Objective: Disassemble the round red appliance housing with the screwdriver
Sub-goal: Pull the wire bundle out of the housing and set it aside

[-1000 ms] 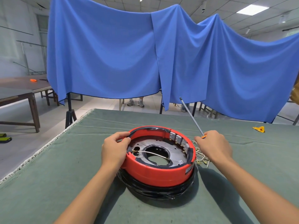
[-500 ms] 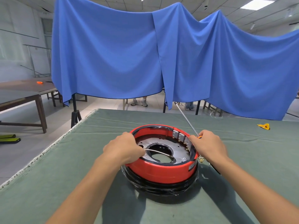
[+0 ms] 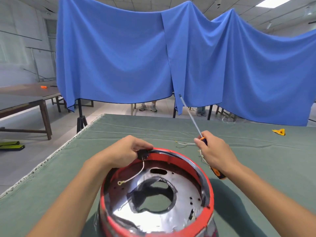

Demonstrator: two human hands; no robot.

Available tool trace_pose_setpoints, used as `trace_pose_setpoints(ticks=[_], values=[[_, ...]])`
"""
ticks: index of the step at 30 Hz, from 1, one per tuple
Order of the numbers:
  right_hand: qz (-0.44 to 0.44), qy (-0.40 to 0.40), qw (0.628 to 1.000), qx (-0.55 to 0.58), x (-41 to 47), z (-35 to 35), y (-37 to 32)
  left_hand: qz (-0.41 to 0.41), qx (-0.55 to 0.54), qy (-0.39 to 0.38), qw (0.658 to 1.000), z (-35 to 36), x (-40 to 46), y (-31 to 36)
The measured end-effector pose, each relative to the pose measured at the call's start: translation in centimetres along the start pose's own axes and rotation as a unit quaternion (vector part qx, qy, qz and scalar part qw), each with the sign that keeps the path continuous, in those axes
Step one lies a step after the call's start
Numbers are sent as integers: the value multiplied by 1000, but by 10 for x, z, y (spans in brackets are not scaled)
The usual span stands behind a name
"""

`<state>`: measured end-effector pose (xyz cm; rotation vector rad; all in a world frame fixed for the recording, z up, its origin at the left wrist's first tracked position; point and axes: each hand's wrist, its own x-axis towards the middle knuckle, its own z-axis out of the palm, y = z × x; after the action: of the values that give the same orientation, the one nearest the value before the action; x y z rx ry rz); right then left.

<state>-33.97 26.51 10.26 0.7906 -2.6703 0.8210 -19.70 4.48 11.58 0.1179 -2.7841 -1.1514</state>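
Starting on the left, the left hand [image 3: 123, 152] pinches a small black round part [image 3: 142, 154] right at the far rim of the red housing [image 3: 154, 199], fingers curled tight around it. A white wire [image 3: 136, 173] trails down from that part into the housing and ends in a ring terminal [image 3: 120, 182] lying loose against the inner wall, so it looks free to come away. My read: this is the lift-out of a detached component. Best done slow and straight up, letting the wire follow without the terminal snagging on the rim or the holes in the floor plate.

Centre stage, the housing sits on the green table cloth [image 3: 256, 168], close under the camera, open side up, shiny metal plate [image 3: 157, 209] with a large middle cut-out showing inside. Nothing steadies it, so a hard tug could tip or slide it.

Over to the right, the right hand [image 3: 214, 155] is wrapped around the screwdriver [image 3: 204, 141], orange handle end poking out below the palm, shaft angled up and away, clear of the work. Good parking; keep that tip pointed off while the left does its job. Loose wires [image 3: 186, 144] lie on the cloth just beyond it, and a yellow piece [image 3: 279, 131] lies well apart at far right.
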Motion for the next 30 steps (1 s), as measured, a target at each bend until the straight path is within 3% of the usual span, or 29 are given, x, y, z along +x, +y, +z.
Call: trace_pose_setpoints(ticks=[5,9,13,19,24,30], values=[[-30,-83,995,46,-9,8,-9,24,33,37,999,9,2,5],[-33,-102,993,50,-12,11,-15,-21,97,124,987,10,4,-1],[-10,-136,990,34,-11,9,-22,-57,124,143,980,9,4,2],[20,-106,994,-3,-14,10,-25,-99,126,143,977,11,2,5],[114,-20,992,-43,-14,15,-22,-177,256,168,935,14,0,14],[163,-29,986,-31,-12,15,-13,-232,316,102,914,43,-3,33]])
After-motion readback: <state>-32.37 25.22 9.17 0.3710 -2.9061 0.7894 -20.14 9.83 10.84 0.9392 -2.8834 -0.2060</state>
